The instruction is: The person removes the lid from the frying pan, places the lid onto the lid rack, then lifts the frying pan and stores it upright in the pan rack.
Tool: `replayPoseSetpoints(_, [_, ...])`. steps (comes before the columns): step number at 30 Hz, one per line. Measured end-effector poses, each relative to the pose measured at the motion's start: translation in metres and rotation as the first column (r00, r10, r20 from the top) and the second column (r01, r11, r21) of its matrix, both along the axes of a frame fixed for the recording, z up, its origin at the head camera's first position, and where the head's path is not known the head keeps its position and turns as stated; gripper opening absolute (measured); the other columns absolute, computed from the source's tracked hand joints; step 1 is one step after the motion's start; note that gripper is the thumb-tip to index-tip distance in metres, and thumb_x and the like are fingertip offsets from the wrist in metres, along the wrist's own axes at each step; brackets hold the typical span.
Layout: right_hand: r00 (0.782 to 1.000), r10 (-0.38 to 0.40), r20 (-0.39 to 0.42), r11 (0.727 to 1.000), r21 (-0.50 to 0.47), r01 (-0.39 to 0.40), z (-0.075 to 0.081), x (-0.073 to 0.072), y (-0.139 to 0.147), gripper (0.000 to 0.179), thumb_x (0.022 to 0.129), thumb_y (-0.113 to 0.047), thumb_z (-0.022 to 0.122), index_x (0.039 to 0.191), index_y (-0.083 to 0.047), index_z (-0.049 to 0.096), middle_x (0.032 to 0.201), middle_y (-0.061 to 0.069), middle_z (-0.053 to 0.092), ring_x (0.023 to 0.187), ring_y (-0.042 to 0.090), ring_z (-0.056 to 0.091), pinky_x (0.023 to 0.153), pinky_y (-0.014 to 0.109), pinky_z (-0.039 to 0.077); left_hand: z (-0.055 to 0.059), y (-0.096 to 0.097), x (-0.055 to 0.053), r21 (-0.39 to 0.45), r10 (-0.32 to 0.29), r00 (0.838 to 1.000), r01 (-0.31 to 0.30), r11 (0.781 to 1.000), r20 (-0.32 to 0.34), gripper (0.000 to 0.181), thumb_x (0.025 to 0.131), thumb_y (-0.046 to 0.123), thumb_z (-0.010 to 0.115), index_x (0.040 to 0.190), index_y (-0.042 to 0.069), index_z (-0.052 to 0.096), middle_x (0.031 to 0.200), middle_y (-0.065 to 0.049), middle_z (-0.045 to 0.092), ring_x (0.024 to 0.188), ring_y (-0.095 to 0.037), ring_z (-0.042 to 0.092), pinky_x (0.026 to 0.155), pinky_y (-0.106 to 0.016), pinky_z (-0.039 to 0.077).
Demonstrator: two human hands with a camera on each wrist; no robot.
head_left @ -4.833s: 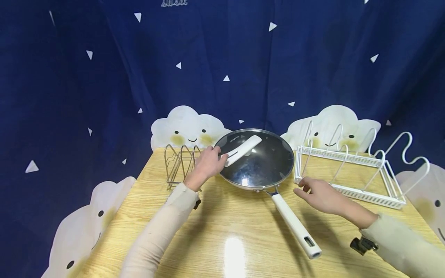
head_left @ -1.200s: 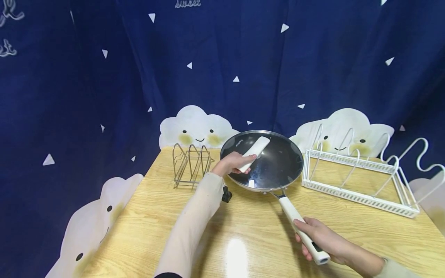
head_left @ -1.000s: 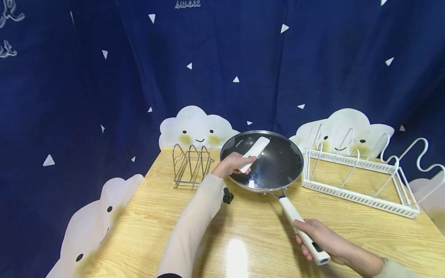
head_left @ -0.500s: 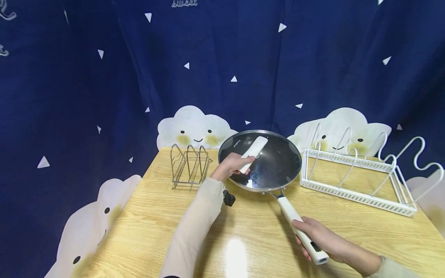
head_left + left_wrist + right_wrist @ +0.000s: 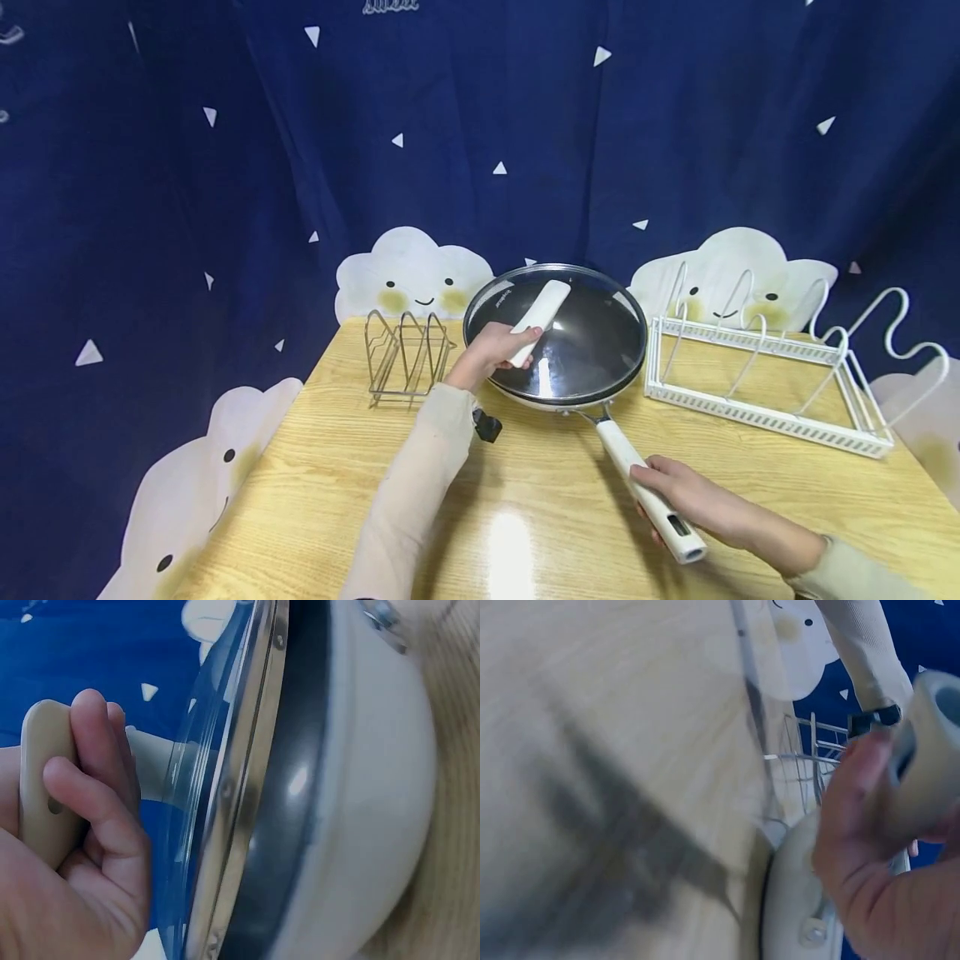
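Note:
In the head view, a glass lid (image 5: 596,342) with a pale bar handle (image 5: 551,302) sits over a white frying pan (image 5: 534,404) with a dark inside. My left hand (image 5: 493,348) grips the lid's handle, fingers curled round it. The left wrist view shows a gap between the lid's steel rim (image 5: 238,776) and the pan wall (image 5: 379,780), so the lid is raised off the pan at least on that side. My right hand (image 5: 690,493) holds the pan's long white handle (image 5: 621,447) near its end, thumb on top.
A small metal wire rack (image 5: 397,392) stands left of the pan on the wooden table (image 5: 300,475). At the right lies a white rack (image 5: 765,423) with wavy upright wires. Behind hangs a dark blue curtain (image 5: 465,100) with clouds and triangles.
Earlier my left hand reached the lid's handle and my right hand took hold of the pan's handle. In the last half second the lid has risen slightly in my left hand.

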State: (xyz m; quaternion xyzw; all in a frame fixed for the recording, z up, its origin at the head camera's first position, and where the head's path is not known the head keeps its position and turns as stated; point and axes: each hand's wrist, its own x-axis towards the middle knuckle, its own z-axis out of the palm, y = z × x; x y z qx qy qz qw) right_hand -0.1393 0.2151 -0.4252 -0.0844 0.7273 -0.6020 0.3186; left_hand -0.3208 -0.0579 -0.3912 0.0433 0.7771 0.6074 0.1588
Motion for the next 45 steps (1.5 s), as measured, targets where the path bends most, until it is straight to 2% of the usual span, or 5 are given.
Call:
replayPoseSetpoints(11, [0.957,-0.035,-0.289,0.941,0.314,0.129,0.020,-0.022,0.008,0.058,0.099,-0.029,0.048,0.129,0.018,0.031,0.119,0.025,0.051,0.105,0.036,0.053,0.077,0.042,0.051,0.030,-0.013,0.016,0.089,0.049,0.998,-0.045,0.995,-0.040,0.036,0.087,0.024,0.069,0.099,-0.010,0.061,0.061,-0.010,0.060,0.047,-0.013,0.057,0.043,-0.022,0.047])
replayPoseSetpoints(26, [0.879,-0.043,-0.475,0.923,0.318,0.217,0.053,-0.059,0.000,0.056,0.098,-0.027,0.048,0.129,0.018,0.033,0.122,0.032,0.047,0.107,0.039,0.052,0.078,0.039,0.052,0.052,-0.034,0.042,0.127,0.153,0.975,-0.134,0.983,-0.160,0.031,0.084,0.020,0.072,0.098,-0.006,0.062,0.064,-0.011,0.061,0.047,-0.013,0.058,0.048,-0.027,0.052])
replayPoseSetpoints(31, [0.875,-0.061,-0.479,0.934,0.282,0.220,0.060,-0.069,-0.006,0.057,0.097,-0.024,0.049,0.130,0.019,0.031,0.123,0.033,0.046,0.109,0.039,0.052,0.080,0.039,0.052,0.057,-0.043,0.050,0.151,0.213,0.953,-0.183,0.971,-0.214,0.029,0.084,0.018,0.072,0.098,-0.007,0.064,0.067,-0.011,0.062,0.047,-0.013,0.058,0.049,-0.031,0.054])
replayPoseSetpoints(36, [0.899,-0.052,-0.435,0.947,0.264,0.182,0.072,-0.078,-0.012,0.060,0.099,-0.026,0.047,0.133,0.019,0.026,0.123,0.034,0.046,0.109,0.039,0.053,0.082,0.039,0.050,0.061,-0.054,0.057,0.137,0.268,0.926,-0.239,0.961,-0.265,0.031,0.083,0.020,0.073,0.096,-0.006,0.064,0.069,-0.020,0.063,0.048,-0.019,0.060,0.049,-0.035,0.054])
replayPoseSetpoints(45, [0.901,-0.055,-0.430,0.952,0.249,0.177,0.090,-0.092,-0.032,0.059,0.098,-0.026,0.049,0.133,0.016,0.027,0.125,0.033,0.045,0.109,0.040,0.053,0.082,0.038,0.051,0.067,-0.076,0.071,0.025,0.290,0.872,-0.305,0.952,-0.395,0.035,0.083,0.028,0.072,0.094,-0.004,0.066,0.067,-0.018,0.064,0.046,-0.017,0.060,0.045,-0.034,0.053])
